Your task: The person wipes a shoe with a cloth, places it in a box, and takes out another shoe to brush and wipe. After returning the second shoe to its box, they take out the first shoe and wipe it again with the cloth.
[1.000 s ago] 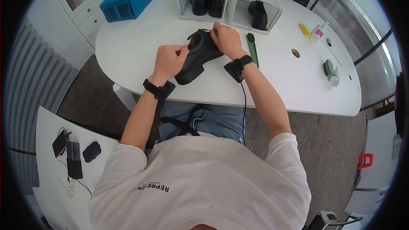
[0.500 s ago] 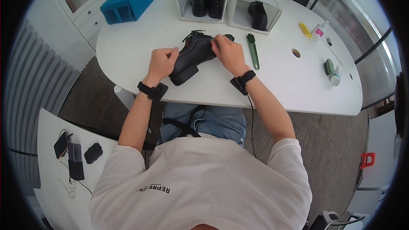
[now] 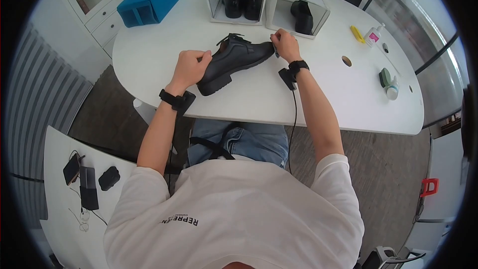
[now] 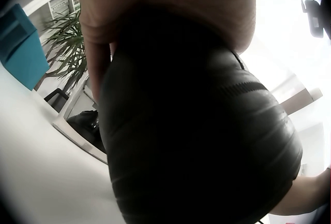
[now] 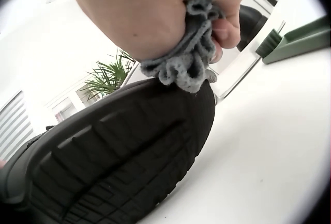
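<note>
A black lace-up shoe (image 3: 234, 62) is held tilted over the white table, its heel towards the left hand (image 3: 190, 69) and its toe pointing right. The left hand grips the shoe by its heel end; in the left wrist view the dark leather (image 4: 207, 131) fills the middle under the palm. At the toe, the right hand (image 3: 287, 46) holds a crumpled grey cloth (image 5: 186, 58), which touches the toe edge in the right wrist view. The ridged black sole (image 5: 119, 156) faces that camera.
Two white boxes (image 3: 235, 21) (image 3: 291, 31) with black shoes inside stand at the back. A blue holder (image 3: 162, 0) is back left. A green brush (image 5: 300, 40) lies right of the cloth. Yellow item (image 3: 356, 35), bottles (image 3: 372, 37) and a green block (image 3: 384, 77) are at right.
The right hand has moved from the shoe's upper side to its toe, rightward. The shoe has turned, its toe now pointing right. The left hand has shifted slightly left, still gripping the heel end.
</note>
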Available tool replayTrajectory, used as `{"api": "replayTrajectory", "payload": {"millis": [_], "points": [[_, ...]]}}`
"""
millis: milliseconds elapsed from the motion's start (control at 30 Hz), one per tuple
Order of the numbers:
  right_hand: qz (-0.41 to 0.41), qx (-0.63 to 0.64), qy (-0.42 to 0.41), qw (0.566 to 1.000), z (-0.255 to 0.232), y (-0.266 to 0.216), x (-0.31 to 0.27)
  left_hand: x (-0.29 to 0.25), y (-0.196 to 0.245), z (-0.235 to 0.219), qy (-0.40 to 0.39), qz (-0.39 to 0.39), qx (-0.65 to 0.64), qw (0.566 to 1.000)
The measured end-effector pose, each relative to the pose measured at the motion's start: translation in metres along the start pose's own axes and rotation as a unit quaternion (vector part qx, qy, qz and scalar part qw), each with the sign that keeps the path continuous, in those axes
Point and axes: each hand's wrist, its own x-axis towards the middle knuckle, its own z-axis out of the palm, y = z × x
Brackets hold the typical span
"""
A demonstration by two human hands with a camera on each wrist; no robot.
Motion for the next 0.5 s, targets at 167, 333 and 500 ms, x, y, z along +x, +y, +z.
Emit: {"api": "replayTrajectory", "payload": {"millis": [167,333,500], "points": [[0.039,0.021,0.009,0.999,0.011,0.013,0.011,-0.002,-0.003,0.0,0.003,-0.016,-0.009,1.0],[0.023,-0.01,0.089,0.996,0.015,-0.002,0.003,0.003,-0.015,-0.003,-0.004,-0.054,0.006,0.998],[-0.044,-0.015,0.169,0.985,0.003,-0.045,-0.036,0.003,-0.028,-0.002,0.001,-0.084,0.001,0.996]]}}
